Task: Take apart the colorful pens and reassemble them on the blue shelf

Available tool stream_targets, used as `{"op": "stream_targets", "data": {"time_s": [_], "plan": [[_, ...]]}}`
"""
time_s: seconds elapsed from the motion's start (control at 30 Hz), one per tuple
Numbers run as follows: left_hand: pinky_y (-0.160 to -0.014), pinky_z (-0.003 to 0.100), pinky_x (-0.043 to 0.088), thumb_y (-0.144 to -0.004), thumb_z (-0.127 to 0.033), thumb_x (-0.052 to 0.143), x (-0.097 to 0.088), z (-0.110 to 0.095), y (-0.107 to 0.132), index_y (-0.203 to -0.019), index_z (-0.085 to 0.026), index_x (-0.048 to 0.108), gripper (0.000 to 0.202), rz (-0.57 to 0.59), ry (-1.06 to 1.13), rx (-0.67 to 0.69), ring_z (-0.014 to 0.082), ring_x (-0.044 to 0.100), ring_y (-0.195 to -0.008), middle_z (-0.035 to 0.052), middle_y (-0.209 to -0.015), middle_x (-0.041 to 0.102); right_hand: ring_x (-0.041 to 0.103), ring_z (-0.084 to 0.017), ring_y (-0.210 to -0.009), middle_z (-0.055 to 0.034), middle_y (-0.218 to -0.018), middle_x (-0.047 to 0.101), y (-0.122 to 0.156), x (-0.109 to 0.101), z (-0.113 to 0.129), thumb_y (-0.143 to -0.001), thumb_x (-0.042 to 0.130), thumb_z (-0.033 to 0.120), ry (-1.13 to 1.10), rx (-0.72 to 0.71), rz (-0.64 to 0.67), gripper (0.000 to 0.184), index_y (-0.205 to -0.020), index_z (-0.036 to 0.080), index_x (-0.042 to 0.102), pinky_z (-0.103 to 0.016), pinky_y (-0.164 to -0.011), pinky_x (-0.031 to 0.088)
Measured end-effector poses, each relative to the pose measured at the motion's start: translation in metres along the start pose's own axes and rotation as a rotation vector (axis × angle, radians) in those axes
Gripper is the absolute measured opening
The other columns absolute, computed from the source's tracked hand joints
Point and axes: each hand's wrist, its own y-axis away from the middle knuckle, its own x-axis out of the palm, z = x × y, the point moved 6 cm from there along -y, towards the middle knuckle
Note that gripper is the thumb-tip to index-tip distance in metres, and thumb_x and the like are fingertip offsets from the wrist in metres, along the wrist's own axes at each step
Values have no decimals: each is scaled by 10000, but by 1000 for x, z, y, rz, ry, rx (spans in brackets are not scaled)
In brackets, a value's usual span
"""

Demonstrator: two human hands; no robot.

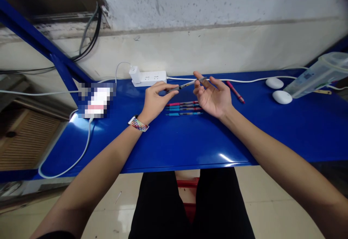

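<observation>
My left hand [159, 99] pinches a clear-barrelled pen with a black grip [186, 84] between thumb and fingertips, holding it above the table. The pen slants up to the right, and its far end reaches across the fingers of my right hand [213, 97]. That hand is turned palm up, fingers apart and partly bent; whether it touches the pen I cannot tell. Below lie several pens in a row, among them a blue pen [181, 114] nearest me and a pink pen [174, 104] at the back. My hands partly cover the row's ends.
A red pen [236, 92] lies apart on the blue table [174, 145]. Behind are a white power strip [150, 78] and cables. A blurred-out phone [98, 101] lies left, with a cable looping over the edge. Right are two white rounded devices [282, 97] and a clear plastic container [318, 74].
</observation>
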Motion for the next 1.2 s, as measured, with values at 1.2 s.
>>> {"op": "stream_targets", "data": {"time_s": [1.2], "plan": [[-850, 405, 579, -911, -234, 921, -1, 7, 0, -1093, -320, 918, 201, -22, 23, 36, 221, 726, -874, 31, -937, 852, 809, -212, -1085, -36, -1109, 836, -8, -2, -14, -936, 709, 293, -74, -62, 30, 303, -1234, 273, 758, -361, -902, 735]]}}
